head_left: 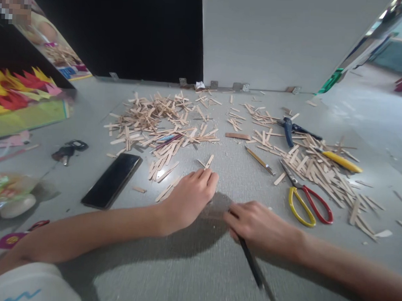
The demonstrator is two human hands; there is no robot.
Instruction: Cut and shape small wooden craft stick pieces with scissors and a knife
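My left hand [194,194] is closed near the middle of the table, its fingers curled down. A thin wooden craft stick [209,160] pokes out beyond its knuckles; the fingertips are hidden. My right hand [253,220] is closed on a slim dark tool [251,263] that slants toward the table's front. The tool's working end is hidden under the fingers, and its kind is unclear. Between the two hands lies a blurred, brownish, see-through patch that I cannot make out. Scissors [299,188] with one yellow and one red handle lie right of my right hand.
Piles of craft sticks [149,112] spread behind my hands and to the right. Blue-handled pliers [288,130], a yellow-handled tool [342,161] and a craft knife [260,160] lie among them. Left are a phone [113,181] and keys [69,150]. A hinged panel [275,43] stands behind.
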